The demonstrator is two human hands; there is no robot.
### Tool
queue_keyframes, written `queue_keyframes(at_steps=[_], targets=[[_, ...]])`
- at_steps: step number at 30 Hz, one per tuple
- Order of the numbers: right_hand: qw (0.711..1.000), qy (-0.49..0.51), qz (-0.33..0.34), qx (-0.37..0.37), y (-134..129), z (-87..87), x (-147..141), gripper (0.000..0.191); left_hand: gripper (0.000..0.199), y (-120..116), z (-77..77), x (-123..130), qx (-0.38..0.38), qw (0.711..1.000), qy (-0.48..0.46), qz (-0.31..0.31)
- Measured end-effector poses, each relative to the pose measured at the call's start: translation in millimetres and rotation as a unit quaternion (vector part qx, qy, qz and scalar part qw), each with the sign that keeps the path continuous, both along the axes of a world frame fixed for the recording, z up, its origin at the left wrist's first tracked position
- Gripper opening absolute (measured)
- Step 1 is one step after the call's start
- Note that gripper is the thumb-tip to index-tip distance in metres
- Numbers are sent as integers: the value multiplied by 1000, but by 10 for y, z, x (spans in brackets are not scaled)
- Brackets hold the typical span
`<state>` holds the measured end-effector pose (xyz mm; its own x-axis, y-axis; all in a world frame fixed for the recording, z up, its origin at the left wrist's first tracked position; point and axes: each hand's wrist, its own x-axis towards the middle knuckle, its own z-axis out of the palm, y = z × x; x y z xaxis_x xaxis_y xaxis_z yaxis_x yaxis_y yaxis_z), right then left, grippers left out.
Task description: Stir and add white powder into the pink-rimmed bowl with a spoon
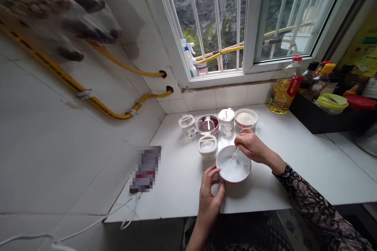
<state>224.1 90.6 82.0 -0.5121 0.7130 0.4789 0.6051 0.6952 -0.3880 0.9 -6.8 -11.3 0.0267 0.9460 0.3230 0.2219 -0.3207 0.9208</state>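
A white bowl with a pink outer side (235, 174) stands near the counter's front and holds white, powdery or liquid contents. My right hand (251, 145) pinches a small clear spoon (235, 155), its tip down in the bowl. The fingers of my left hand (210, 192) are spread against the bowl's left side, thumb and fingertips apart at the rim. Just behind are a lidded jar of white grains (207, 146), a dark-filled bowl (216, 122) with a clear lidded container (205, 126) on it, two more lidded jars (226, 119) (187, 123), and a bowl of pale grains (246, 118).
An oil bottle (281, 94) and a black box of condiments (309, 117) stand at the back right. A blurred dark object (146, 169) and a white cable (129, 211) lie on the left. Plastic bags (64, 11) hang at the upper left, beside yellow pipes (103, 106).
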Motion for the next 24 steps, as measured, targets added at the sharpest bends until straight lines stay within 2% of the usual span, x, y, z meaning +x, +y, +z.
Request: queue_keyframes(at_steps=[3,7,9,17,20,24], targets=[[999,-24,21,-10,-58,-1,-64,24,26,-8,7,-1,1,1000,4,4],[995,-8,79,-61,-133,-16,-181,23,27,-12,5,0,4,1000,3,8],[994,5,72,-77,-137,-35,-209,22,28,-12,2,0,5,1000,5,7],[983,113,-36,-142,-27,-77,-125,21,28,-17,-7,-7,-3,1000,12,8],[987,100,-28,-126,-33,-98,-139,21,28,-13,-3,-4,-3,1000,7,11],[995,49,23,-87,-83,-143,-219,22,27,-7,5,1,-3,1000,2,9]])
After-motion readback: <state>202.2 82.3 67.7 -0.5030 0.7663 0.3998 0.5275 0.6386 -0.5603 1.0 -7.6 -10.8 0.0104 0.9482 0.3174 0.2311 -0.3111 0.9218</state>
